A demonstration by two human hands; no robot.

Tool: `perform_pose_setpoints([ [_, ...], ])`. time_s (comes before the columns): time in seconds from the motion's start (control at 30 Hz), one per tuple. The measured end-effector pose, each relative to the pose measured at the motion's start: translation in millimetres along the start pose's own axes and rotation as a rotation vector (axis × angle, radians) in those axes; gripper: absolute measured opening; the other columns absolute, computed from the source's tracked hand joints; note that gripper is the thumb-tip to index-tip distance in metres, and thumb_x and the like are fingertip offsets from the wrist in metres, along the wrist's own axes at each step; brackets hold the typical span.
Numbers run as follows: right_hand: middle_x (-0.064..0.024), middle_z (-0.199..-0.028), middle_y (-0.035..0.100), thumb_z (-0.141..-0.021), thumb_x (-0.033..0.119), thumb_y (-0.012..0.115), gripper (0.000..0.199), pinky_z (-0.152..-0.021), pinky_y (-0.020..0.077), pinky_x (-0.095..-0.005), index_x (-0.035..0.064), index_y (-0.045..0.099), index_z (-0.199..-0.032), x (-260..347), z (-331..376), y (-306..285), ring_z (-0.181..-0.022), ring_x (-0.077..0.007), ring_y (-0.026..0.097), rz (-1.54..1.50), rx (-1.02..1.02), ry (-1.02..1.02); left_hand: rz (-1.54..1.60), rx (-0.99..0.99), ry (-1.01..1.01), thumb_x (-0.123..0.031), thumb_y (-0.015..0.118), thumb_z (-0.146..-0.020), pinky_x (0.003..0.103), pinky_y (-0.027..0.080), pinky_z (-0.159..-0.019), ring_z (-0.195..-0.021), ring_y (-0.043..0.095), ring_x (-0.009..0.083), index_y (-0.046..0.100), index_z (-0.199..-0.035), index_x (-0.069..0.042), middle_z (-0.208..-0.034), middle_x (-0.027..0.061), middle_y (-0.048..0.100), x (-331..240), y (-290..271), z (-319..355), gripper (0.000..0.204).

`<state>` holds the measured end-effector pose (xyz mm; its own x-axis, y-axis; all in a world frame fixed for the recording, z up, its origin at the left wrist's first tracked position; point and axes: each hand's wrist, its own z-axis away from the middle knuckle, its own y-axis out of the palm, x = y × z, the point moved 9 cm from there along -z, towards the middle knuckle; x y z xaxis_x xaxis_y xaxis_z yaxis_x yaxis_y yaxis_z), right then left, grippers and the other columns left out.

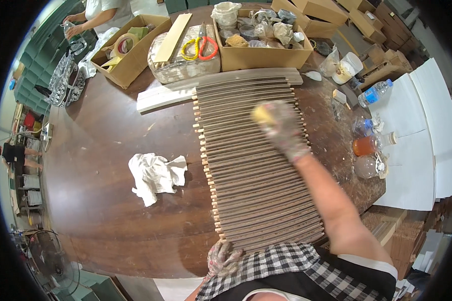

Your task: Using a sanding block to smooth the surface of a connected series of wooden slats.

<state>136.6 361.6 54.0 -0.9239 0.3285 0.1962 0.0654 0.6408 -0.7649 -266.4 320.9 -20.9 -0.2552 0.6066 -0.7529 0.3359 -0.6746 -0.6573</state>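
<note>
A long stack of thin dark brown wooden slats [256, 170], set on edge side by side with pale dowel ends poking out along both sides, lies down the middle of the round dark brown wooden table [100, 200]; there are too many slats to count exactly, several dozen. The slat edges look dull, dusty and evenly spaced, and the row bends a little under the lens.

The right hand [282, 126], in a stained patterned glove, is stretched out over the upper part of the stack, its fingers curled round one small yellow sponge-like pad [261, 114] pressed on the slats. The left hand [221, 257], gloved the same, rests at the near end of the stack by the table edge, fingers bent down against the slat ends; whether it grips anything I cannot tell.

One crumpled white cloth [155, 176] lies on the table left of the stack, apart from it. At the far side stand two open cardboard boxes [263, 56], with one pair of scissors with yellow and red handles [200, 48] between them. One clear plastic water bottle [375, 92] lies at the right.
</note>
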Motion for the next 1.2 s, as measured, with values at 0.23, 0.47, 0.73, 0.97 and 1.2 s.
perform_pose_setpoints([
  [0.23, -0.0157, -0.111, 0.055, -0.082, 0.020, 0.072, 0.047, -0.091, 0.0497, -0.0435, 0.0090, 0.057, -0.125, -125, 52, -61, -0.101, -0.0332, 0.057, 0.057, 0.107, 0.629, -0.099, -0.082, 0.185, -0.029, 0.078, -0.071, 0.042, 0.053, -0.074, -0.087, 0.063, 0.0355, 0.063, -0.107, -0.003, -0.102, 0.0188, 0.063, -15, -10, -5, 0.047],
  [0.47, -0.0141, -0.104, 0.051, -0.074, 0.022, 0.077, 0.051, -0.077, 0.0502, -0.0450, 0.0093, 0.055, -0.117, 73, -9, 36, -0.096, -0.0292, 0.055, -0.158, 0.089, 0.313, -0.092, 0.041, 0.188, -0.036, 0.076, -0.068, 0.050, 0.046, -0.087, -0.107, 0.054, 0.0406, 0.065, -0.118, -0.029, -0.121, 0.0188, 0.053, -9, 0, 7, 0.052],
  [0.73, -0.0142, -0.117, 0.058, -0.074, 0.023, 0.076, 0.051, -0.090, 0.0449, -0.0436, 0.0082, 0.061, -0.121, 147, -33, 58, -0.107, -0.0307, 0.054, -0.338, 0.324, -0.011, -0.113, 0.013, 0.265, -0.047, 0.068, -0.079, 0.048, 0.051, -0.092, -0.115, 0.055, 0.0369, 0.062, -0.129, -0.029, -0.132, 0.0150, 0.053, -14, 0, 2, 0.053],
  [0.97, -0.0144, -0.110, 0.060, -0.071, 0.011, 0.076, 0.046, -0.087, 0.0488, -0.0435, 0.0085, 0.059, -0.114, -25, 35, -53, -0.100, -0.0325, 0.058, -0.037, 0.027, -0.072, -0.191, -0.035, 0.248, -0.043, 0.065, -0.082, 0.043, 0.050, -0.095, -0.117, 0.054, 0.0328, 0.063, -0.128, -0.033, -0.135, 0.0112, 0.053, -2, 12, 12, 0.047],
  [1.2, -0.0173, -0.108, 0.056, -0.083, 0.012, 0.069, 0.045, -0.087, 0.0477, -0.0450, 0.0069, 0.055, -0.126, -89, 74, -92, -0.099, -0.0353, 0.057, 0.033, 0.029, 0.406, -0.181, -0.002, 0.239, -0.051, 0.073, -0.073, 0.045, 0.048, -0.096, -0.116, 0.054, 0.0354, 0.064, -0.124, -0.022, -0.128, 0.0167, 0.055, -10, 5, 4, 0.059],
])
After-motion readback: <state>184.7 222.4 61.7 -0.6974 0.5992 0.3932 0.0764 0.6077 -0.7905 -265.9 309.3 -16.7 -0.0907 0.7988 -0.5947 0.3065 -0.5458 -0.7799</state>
